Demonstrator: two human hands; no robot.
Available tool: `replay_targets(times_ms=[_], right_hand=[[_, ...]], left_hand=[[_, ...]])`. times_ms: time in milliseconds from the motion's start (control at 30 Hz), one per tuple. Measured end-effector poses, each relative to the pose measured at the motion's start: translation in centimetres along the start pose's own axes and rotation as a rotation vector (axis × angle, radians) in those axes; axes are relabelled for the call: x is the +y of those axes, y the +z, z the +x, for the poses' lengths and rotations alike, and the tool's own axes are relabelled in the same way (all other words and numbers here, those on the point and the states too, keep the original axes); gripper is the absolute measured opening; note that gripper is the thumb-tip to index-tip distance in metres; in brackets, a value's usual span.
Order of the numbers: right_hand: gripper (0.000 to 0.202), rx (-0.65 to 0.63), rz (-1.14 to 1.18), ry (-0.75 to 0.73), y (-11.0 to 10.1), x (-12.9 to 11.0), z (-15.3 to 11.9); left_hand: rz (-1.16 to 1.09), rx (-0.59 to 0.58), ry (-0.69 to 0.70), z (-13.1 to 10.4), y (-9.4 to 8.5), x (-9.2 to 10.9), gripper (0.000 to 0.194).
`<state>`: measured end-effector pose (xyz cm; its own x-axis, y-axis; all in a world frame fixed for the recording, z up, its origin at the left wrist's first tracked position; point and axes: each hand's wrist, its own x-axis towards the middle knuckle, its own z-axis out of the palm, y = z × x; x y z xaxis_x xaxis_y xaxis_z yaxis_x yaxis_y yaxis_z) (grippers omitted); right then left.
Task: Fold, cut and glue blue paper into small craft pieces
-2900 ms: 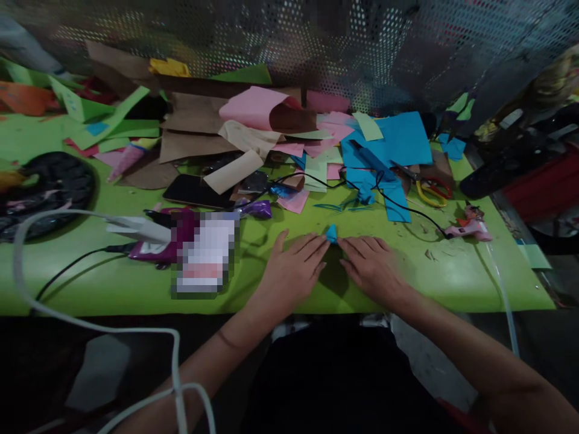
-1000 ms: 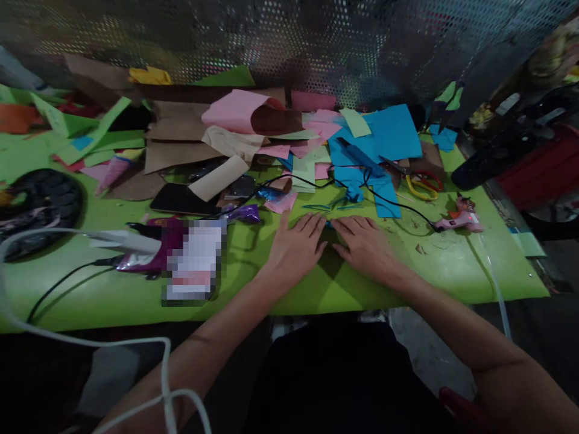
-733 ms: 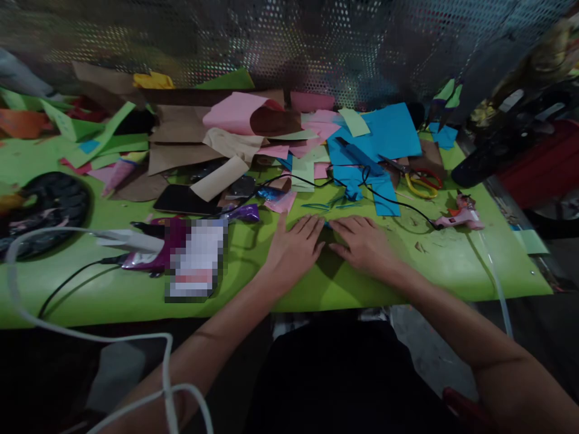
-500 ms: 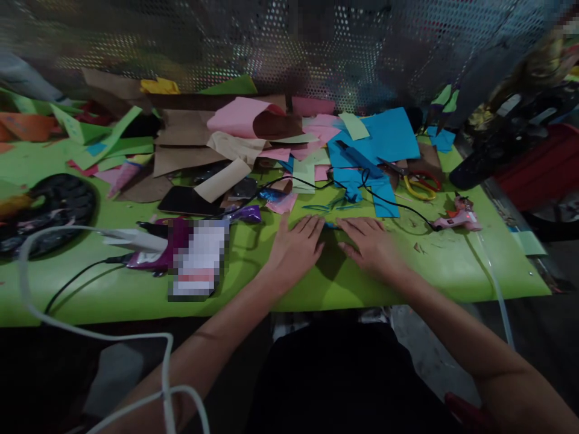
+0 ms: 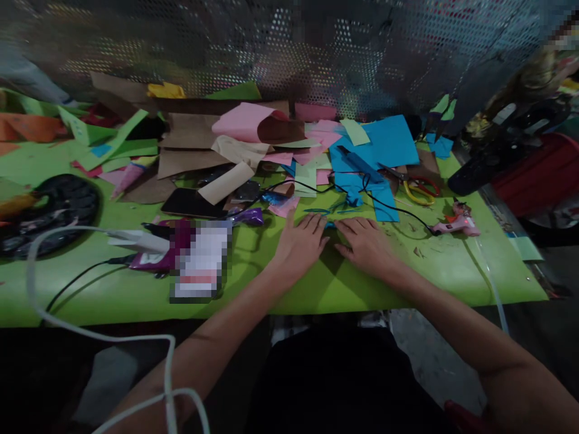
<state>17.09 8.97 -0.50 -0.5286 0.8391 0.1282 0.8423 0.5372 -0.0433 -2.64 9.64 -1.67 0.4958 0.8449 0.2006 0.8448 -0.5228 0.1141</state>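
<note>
Hands: two, left hand point(image 5: 301, 246) and right hand point(image 5: 367, 244), palms down
Fingers point(image 5: 311, 224): left ones mostly together, little one spread; right ones together; any pinch, cannot tell
Blue piece point(image 5: 330, 225): one, between both hands on the bench point(image 5: 452, 265)
Scissors point(image 5: 406, 188): one pair, farther right
Pink glue gun point(image 5: 459, 226): one

Exposure ran dim, cool cast. Tabletop point(image 5: 452, 274) read brightest, soft sheen along front left; small bright specks came through perforated panel point(image 5: 253, 48) behind. Shadow pooled between and below fingers point(image 5: 312, 223), finger detail soft. Dark clothing point(image 5: 330, 374) and floor area crushed near black. Tiny red glow showed on pink glue gun point(image 5: 456, 226). Wide lens stretched edges, corners smeared. Pixelated block masked sheet point(image 5: 201, 259) on left.
</note>
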Motion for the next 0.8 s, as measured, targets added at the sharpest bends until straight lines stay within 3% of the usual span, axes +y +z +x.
replay_targets(times_ms=[433, 567, 800], right_hand=[[0.049, -0.016, 0.006, -0.027, -0.1, 0.1, -0.1], [0.039, 0.0, 0.038, -0.017, 0.0, 0.2, 0.0], [0.018, 0.049, 0.092, 0.009, 0.9, 1.4, 2.6]], left_hand=[[0.012, -0.024, 0.004, -0.8, 0.1, -0.1, 0.048], [-0.007, 0.009, 0.02, -1.3, -0.3, -0.1, 0.045], [0.043, 0.036, 0.025, 1.5, -0.7, -0.6, 0.036]])
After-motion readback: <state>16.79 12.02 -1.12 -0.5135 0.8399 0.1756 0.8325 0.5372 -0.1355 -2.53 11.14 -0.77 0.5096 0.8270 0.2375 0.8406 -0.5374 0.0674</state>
